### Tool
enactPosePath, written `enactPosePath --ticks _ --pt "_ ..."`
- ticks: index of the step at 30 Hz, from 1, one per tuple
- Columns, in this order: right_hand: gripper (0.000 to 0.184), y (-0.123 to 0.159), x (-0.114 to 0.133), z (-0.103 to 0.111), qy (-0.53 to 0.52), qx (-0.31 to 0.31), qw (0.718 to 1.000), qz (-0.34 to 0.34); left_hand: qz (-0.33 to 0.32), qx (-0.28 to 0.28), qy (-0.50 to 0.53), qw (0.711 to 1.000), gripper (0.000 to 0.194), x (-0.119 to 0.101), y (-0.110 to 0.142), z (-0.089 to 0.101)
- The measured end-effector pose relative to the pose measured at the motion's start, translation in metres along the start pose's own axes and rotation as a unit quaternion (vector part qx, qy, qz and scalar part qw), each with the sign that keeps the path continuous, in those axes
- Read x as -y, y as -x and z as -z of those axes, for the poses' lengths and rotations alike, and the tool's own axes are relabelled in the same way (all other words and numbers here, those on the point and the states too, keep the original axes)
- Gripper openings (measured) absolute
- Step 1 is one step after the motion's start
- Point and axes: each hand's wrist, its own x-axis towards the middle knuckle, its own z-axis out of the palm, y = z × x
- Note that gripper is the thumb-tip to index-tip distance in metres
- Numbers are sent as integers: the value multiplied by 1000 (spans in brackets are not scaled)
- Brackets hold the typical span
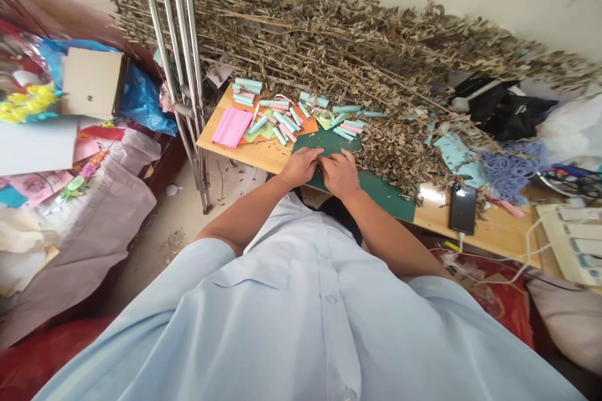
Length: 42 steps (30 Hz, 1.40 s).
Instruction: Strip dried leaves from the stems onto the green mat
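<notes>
My left hand [300,166] and my right hand [340,173] meet at the near edge of a dark green mat [310,141]. The fingers of both are bent and pinched together, fingertips almost touching. Whatever they grip is hidden or too small to make out. Just beyond my hands lie several pale blue and pink paper rolls [285,120], along with a roll of tape [325,116]. A stack of pink paper [232,126] is left of the rolls. Dried leaves [390,153] are heaped right of my right hand, partly on the mat.
Long bundles of dried stalks [305,37] fill the back against the wall. Metal crutches [179,62] stand at the table's left end. On the right are a phone [462,208] with a charging cable, purple cord [510,166] and a power strip [574,241].
</notes>
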Motion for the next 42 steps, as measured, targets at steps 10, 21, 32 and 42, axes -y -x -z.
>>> enactPosePath --ticks 10,21,32,42 --pt "48 -5 4 6 29 20 999 22 14 4 5 1000 45 -5 -1 5" --pt "49 4 0 15 -40 -17 998 -44 22 1 20 1000 49 0 1 1" --pt "35 81 29 28 -197 2 979 -49 17 9 26 999 45 -6 1 9" --pt "30 92 27 13 -165 85 980 -74 3 -2 -49 999 37 -9 9 7"
